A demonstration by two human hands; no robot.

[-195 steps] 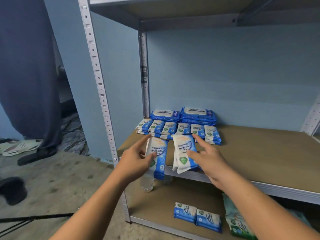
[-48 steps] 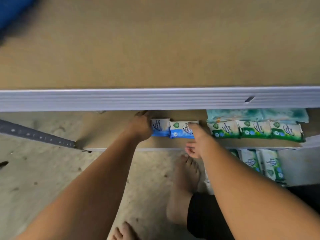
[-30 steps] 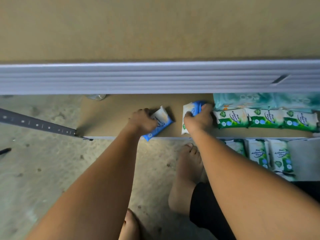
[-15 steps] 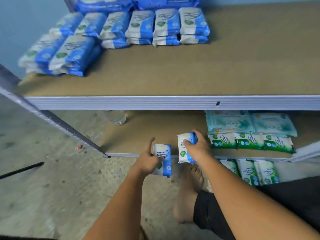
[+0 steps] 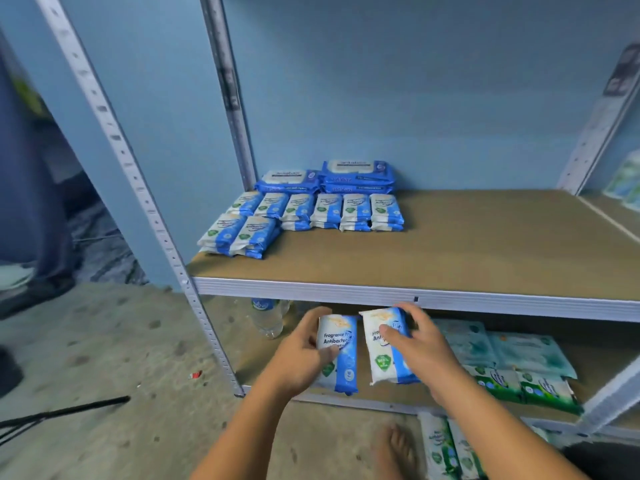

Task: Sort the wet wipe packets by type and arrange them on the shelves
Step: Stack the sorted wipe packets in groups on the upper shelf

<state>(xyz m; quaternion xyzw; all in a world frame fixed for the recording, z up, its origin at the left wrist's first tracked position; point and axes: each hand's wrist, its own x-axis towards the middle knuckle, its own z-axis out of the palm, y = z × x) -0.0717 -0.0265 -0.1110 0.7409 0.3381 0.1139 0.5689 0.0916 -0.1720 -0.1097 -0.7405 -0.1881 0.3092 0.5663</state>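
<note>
- Holding a slim blue-and-white packet (image 5: 344, 370) upright, the left hand (image 5: 299, 356) curls round its left edge, with the thumb pressed on the glossy printed front.
- The right hand (image 5: 420, 348) grips a second packet (image 5: 382, 363) of the same kind, fingers hooked over its top and thumb across its face.
- Both packets hang side by side, just apart, in front of the lower shelf (image 5: 270, 362) and below the ribbed metal rim of the middle shelf (image 5: 485, 301).
- On the middle shelf's matte chipboard, stacked packets (image 5: 329, 211) of that type lie in rows at the back left, with larger flat blue packs (image 5: 356, 174) behind them.
- The lower shelf carries green-and-white packets (image 5: 526, 388) in front of soft teal packs (image 5: 502, 348).
- A clear plastic bottle (image 5: 268, 318) stands beside the perforated steel post (image 5: 131, 174).
- The concrete floor (image 5: 104, 358) is rough and speckled, and a bare foot (image 5: 398, 448) rests on it.
</note>
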